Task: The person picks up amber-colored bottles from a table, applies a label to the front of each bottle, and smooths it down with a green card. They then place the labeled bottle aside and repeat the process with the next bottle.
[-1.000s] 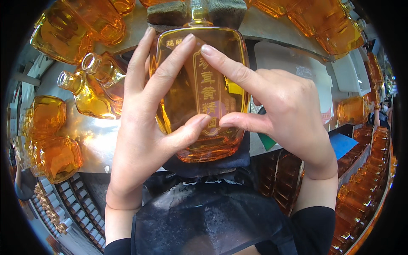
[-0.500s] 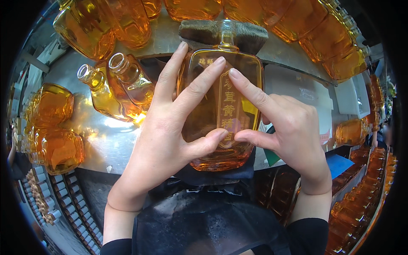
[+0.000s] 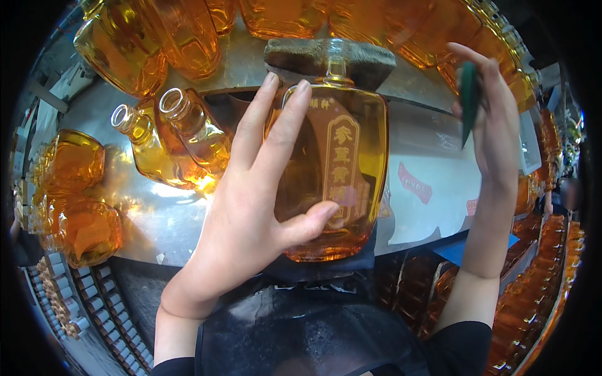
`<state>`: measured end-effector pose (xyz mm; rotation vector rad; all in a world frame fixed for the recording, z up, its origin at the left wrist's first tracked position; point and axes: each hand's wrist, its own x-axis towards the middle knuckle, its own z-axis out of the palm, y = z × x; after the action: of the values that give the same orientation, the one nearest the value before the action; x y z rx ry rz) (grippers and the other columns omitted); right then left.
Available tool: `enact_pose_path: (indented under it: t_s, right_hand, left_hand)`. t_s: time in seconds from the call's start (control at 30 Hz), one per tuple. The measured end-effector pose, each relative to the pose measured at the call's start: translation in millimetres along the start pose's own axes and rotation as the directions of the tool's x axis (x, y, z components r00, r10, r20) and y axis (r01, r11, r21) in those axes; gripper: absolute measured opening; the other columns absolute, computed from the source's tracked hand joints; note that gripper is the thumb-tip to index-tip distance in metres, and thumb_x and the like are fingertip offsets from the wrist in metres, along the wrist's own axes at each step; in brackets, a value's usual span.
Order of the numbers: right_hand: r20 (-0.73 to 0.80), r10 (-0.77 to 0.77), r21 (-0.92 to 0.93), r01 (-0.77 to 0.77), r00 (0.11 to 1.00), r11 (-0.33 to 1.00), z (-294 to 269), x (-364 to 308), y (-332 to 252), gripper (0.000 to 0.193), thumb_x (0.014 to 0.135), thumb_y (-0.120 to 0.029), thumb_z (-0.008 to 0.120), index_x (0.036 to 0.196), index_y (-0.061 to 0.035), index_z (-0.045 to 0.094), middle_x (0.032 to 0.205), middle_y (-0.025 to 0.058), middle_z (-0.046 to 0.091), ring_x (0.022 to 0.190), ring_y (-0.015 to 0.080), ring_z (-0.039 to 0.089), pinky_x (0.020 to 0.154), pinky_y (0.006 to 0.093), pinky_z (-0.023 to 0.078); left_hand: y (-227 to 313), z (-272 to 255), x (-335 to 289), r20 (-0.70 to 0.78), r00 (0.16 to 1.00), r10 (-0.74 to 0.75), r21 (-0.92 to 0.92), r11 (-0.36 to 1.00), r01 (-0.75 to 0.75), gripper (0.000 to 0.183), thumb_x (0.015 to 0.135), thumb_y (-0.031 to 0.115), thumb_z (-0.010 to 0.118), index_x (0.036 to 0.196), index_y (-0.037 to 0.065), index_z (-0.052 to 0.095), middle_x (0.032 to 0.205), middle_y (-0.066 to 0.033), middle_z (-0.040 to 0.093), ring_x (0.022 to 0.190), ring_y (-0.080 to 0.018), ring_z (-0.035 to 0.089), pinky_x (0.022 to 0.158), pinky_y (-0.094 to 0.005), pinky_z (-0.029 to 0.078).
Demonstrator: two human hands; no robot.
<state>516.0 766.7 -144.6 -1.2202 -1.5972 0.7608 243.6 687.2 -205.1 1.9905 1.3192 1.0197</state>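
A flat, broad-shouldered glass bottle (image 3: 372, 156) of amber liquid lies on its back, its neck pointing away from me. Its neck end is against a grey-brown fuzzy pad (image 3: 291, 61). A gold-framed panel with gold lettering (image 3: 343, 141) runs down its front face. My left hand (image 3: 241, 188) is spread over the bottle's left side, two fingers near the shoulder and the thumb on the panel's lower part. Off to the right, clear of the bottle, my right hand (image 3: 498, 125) is raised and closed on a thin green scraper (image 3: 468, 103). Its curled fingers are partly hidden.
Two uncapped amber bottles (image 3: 179, 135) lean together left of my left hand. More filled bottles (image 3: 282, 19) line the far edge. A white sheet with a red decal (image 3: 414, 183) lies at right. White-topped rows (image 3: 103, 301) stand lower left; crated bottles (image 3: 527, 301) lower right.
My right hand has left the bottle's front and swung up and right, bringing the green scraper into fuller view. My left hand stays on the bottle, its fingers slightly left of before.
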Motion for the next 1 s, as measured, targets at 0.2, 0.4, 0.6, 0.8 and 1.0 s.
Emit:
enact_pose_path:
  t_s: [0.2, 0.4, 0.6, 0.8, 1.0]
  right_hand:
    - [0.453, -0.49, -0.313, 0.648, 0.745, 0.695, 63, -12, -30, 0.035, 0.083, -0.001, 0.072, 0.117, -0.002, 0.067, 0.106, 0.0086, 0.07, 0.096, 0.0162, 0.066, 0.084, 0.0293, 0.052]
    - [0.537, -0.691, -0.307, 0.875, 0.484, 0.374, 66, -15, -17, 0.029, 0.073, 0.003, 0.072, 0.099, -0.0075, 0.072, 0.093, 0.0035, 0.072, 0.079, 0.0183, 0.069, 0.069, 0.0305, 0.054]
    - [0.458, -0.659, -0.165, 0.785, 0.597, 0.597, 50, -65, -26, 0.017, 0.072, -0.009, 0.071, 0.088, -0.0149, 0.073, 0.084, 0.0024, 0.071, 0.074, 0.0199, 0.066, 0.066, 0.0319, 0.05]
    - [0.584, -0.508, -0.291, 0.747, 0.633, 0.597, 27, -98, -24, 0.015, 0.073, -0.01, 0.073, 0.086, -0.0173, 0.074, 0.088, -0.0015, 0.071, 0.079, 0.0173, 0.065, 0.069, 0.0325, 0.05]
    - [0.538, -0.574, -0.397, 0.786, 0.617, 0.473, 52, -15, -23, 0.019, 0.077, -0.005, 0.074, 0.096, -0.0103, 0.074, 0.094, 0.0034, 0.072, 0.08, 0.0164, 0.068, 0.071, 0.0295, 0.054]
  left_hand:
    - [-14, 6, -2, -0.034, 0.998, 0.053, -0.116, 0.992, -0.057, 0.114, 0.067, 0.027, 0.083, 0.156, 0.004, 0.016, 0.16, -0.0173, 0.022, 0.146, -0.0329, 0.026, 0.117, -0.0428, 0.027]
    - [-19, 0, -13, 0.009, 0.999, -0.051, -0.26, 0.964, 0.051, 0.107, 0.081, 0.05, 0.069, 0.156, 0.001, 0.01, 0.161, -0.0195, 0.017, 0.147, -0.0308, 0.026, 0.118, -0.0422, 0.025]
    - [-36, 1, -31, -0.071, 0.992, 0.103, -0.248, 0.962, -0.117, 0.085, 0.097, 0.054, 0.049, 0.151, -0.006, 0.024, 0.157, -0.0222, 0.026, 0.146, -0.0328, 0.027, 0.118, -0.0404, 0.021]
    - [-5, 10, -25, -0.187, 0.968, 0.165, -0.223, 0.953, -0.206, 0.079, 0.099, 0.05, 0.048, 0.148, -0.009, 0.028, 0.155, -0.0231, 0.032, 0.145, -0.033, 0.03, 0.118, -0.0393, 0.023]
    - [-20, 0, -32, -0.136, 0.988, 0.08, -0.292, 0.949, -0.117, 0.08, 0.097, 0.055, 0.044, 0.148, -0.005, 0.031, 0.153, -0.0218, 0.034, 0.143, -0.0322, 0.033, 0.117, -0.0421, 0.025]
